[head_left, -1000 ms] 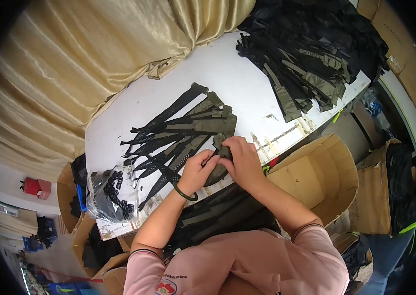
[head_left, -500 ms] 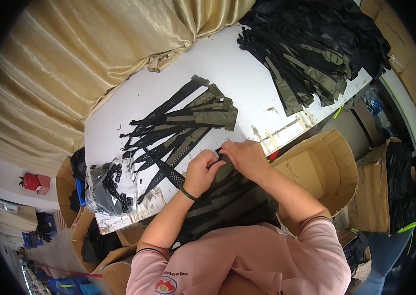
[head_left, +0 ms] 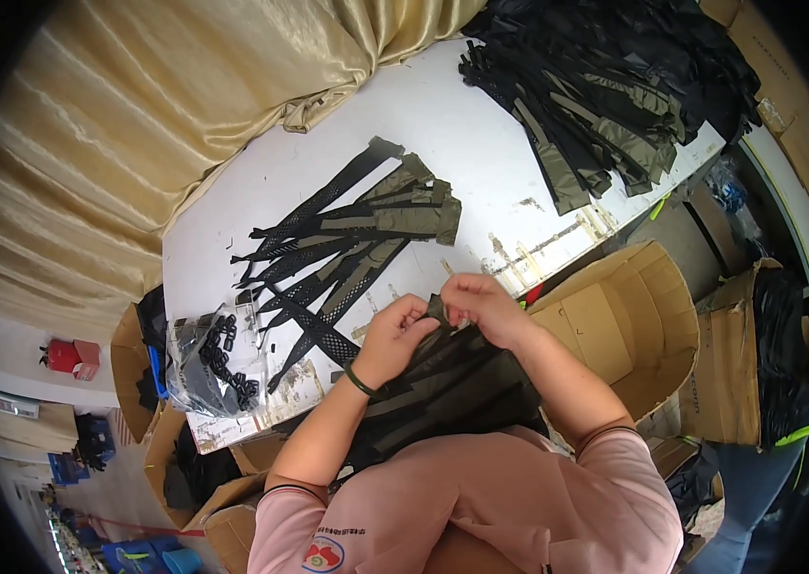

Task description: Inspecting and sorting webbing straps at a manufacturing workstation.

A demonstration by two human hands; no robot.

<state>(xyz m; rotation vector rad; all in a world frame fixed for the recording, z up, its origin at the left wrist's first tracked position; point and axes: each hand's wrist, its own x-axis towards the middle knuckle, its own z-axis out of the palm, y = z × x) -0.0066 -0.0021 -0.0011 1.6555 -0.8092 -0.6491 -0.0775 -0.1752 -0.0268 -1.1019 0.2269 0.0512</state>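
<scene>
Close to the table's near edge, my left hand (head_left: 393, 342) and my right hand (head_left: 481, 304) meet with pinched fingers at the top end of an olive and black fabric strip (head_left: 437, 310). The fine detail between the fingertips is too small to make out. Below the hands, a bunch of dark fabric strips (head_left: 452, 387) lies across my lap. Ahead on the white table (head_left: 357, 120) several black mesh and olive strips (head_left: 376, 220) are fanned out. Left of them, small black plastic pieces (head_left: 223, 354) lie in and on a clear plastic bag (head_left: 196, 378).
A heap of black and olive strips (head_left: 605, 105) covers the table's far right. An open cardboard box (head_left: 634, 335) stands by my right arm, another (head_left: 725, 373) beyond it. More boxes (head_left: 170, 459) stand at lower left. A gold curtain (head_left: 156, 115) hangs along the table's far left edge.
My hands have shifted slightly, the right one a little away from the left. More of the strip's end shows between them. The things on the table lie as before.
</scene>
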